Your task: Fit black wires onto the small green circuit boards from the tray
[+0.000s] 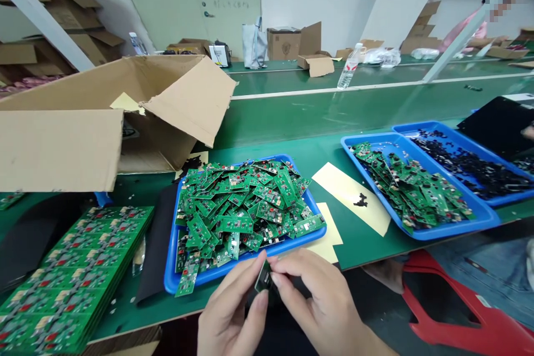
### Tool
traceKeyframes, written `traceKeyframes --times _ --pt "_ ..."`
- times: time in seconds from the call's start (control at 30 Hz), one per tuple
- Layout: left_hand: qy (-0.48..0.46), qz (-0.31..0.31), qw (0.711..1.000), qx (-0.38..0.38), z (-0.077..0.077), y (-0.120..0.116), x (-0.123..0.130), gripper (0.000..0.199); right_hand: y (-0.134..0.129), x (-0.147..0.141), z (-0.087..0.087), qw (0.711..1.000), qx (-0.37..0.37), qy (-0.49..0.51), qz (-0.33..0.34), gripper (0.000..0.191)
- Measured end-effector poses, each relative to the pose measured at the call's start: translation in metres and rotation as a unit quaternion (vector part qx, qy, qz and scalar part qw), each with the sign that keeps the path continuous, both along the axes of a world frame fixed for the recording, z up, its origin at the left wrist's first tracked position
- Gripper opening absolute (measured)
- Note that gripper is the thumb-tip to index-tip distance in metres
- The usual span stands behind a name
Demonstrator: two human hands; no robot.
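Near the bottom centre, my left hand (240, 308) pinches a small green circuit board (263, 276) between thumb and fingers. My right hand (315, 295) closes on the board's right side, its thumb and index finger at a small dark part on it. Both hands are just in front of a blue tray (170, 267) heaped with loose green boards (242, 206). The board is tilted, and fingers cover parts of it.
Stacked board panels (79, 272) lie at the left, below an open cardboard box (58, 147). Yellow paper (352, 194) holds black bits. Further blue trays (417, 232) stand right, near a red stool (467, 311). A bottle (349, 67) stands behind. Another person sits at the right.
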State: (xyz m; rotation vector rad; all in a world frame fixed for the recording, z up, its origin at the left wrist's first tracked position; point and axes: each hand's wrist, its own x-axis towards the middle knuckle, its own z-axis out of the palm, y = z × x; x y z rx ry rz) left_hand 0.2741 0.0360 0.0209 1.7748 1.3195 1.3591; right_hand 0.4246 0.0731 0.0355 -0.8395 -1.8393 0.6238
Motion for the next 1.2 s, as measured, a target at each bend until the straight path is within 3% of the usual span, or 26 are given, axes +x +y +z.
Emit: traceKeyframes --times 0.3,0.5,0.63,0.97,1.2 --pt "-0.018 0.067 0.997 -0.031 -0.005 0.004 0.006 0.028 -0.004 -0.013 -0.005 0.992 0.099 -0.057 -0.060 0.013" --pt "-0.015 0.072 0.996 -0.046 -0.004 0.008 0.005 0.024 -0.004 -0.012 -0.011 0.994 0.044 -0.056 -0.079 0.006" --pt "-0.018 0.077 0.995 -0.057 -0.001 0.010 0.004 0.023 0.001 -0.004 -0.007 0.997 0.021 -0.076 -0.013 0.012" --pt "-0.044 0.032 0.994 -0.094 0.003 0.012 0.003 0.023 0.011 0.007 -0.004 0.994 0.038 -0.101 0.005 0.021" --pt "-0.001 -0.012 0.993 -0.120 0.006 0.016 0.003 0.029 0.015 0.007 -0.003 0.990 0.076 -0.120 0.009 0.021"
